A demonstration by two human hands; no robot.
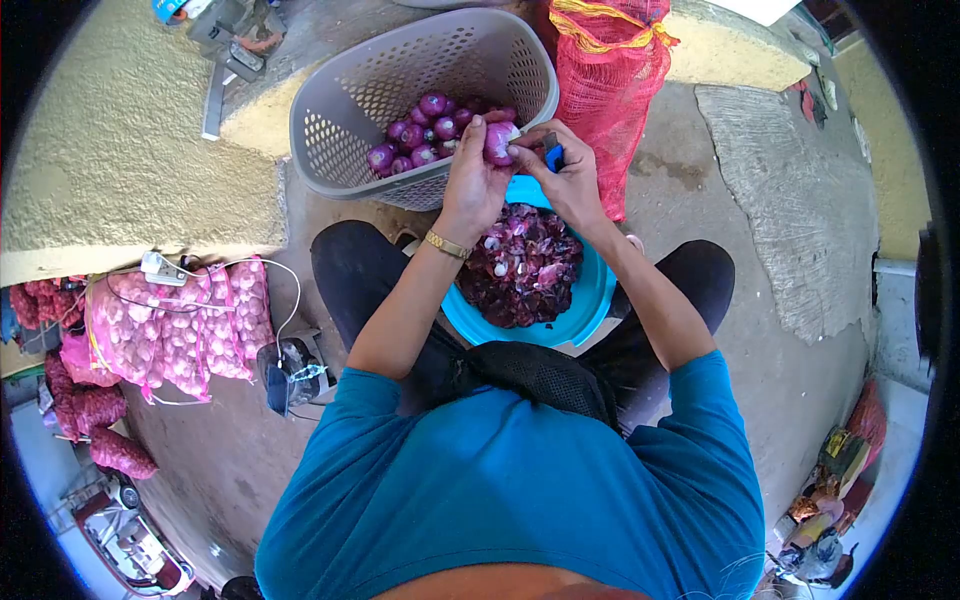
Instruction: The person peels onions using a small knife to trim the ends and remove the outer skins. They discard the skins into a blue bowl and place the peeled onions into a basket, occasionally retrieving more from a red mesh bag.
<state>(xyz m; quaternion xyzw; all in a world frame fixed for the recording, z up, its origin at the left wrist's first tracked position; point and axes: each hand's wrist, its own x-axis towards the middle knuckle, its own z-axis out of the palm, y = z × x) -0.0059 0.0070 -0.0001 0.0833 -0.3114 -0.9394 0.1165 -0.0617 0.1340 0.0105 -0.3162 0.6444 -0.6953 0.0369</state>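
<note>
My left hand (476,180) is closed around a red onion (501,143), holding it above the near rim of the grey basket. A small knife with a blue handle (553,153) is gripped in my right hand (571,178), whose thumb and fingertips touch the onion's side. The knife's blade is hidden. Several peeled purple onions (423,155) lie in the grey perforated basket (345,170). Below my hands, between my legs, is a turquoise basin (597,290) holding a heap of dark onion skins (520,265) and pale trimmings.
A red mesh sack (610,100) stands right of the basket. Mesh bags of pale bulbs (180,325) lean at the left, by a white power strip (163,268) with a cable. A flattened grey sheet (790,210) lies on the floor at right.
</note>
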